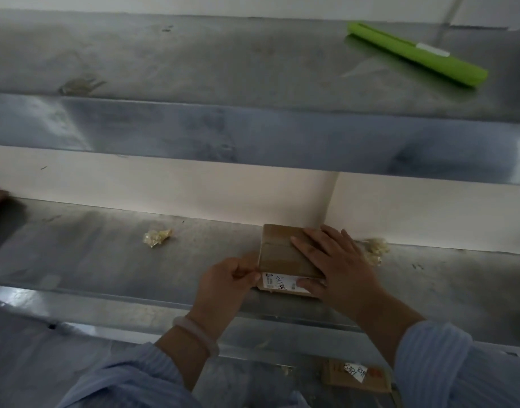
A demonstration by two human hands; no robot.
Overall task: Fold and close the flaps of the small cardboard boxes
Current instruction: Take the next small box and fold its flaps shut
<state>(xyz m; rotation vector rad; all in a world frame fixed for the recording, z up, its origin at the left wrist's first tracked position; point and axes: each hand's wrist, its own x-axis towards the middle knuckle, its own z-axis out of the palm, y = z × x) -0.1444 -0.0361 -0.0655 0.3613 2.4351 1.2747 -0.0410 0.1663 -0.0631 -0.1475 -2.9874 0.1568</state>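
Pinching box [278,245] left edge: left hand [226,285]; right hand [338,266] spread flat atop box.

Dim, flat, cool-grey light fills the scene; the white wall [194,184] between the two levels is the brightest area. Pale glare streaks lie on the desk [105,254] front lip at lower left and on the upper shelf [194,54] edge at far right. Everything is slightly soft, the writing on the box [282,251] label is fuzzy, a dark blurred smear sits at the left border, and wide-angle distortion slants the long metal edges.
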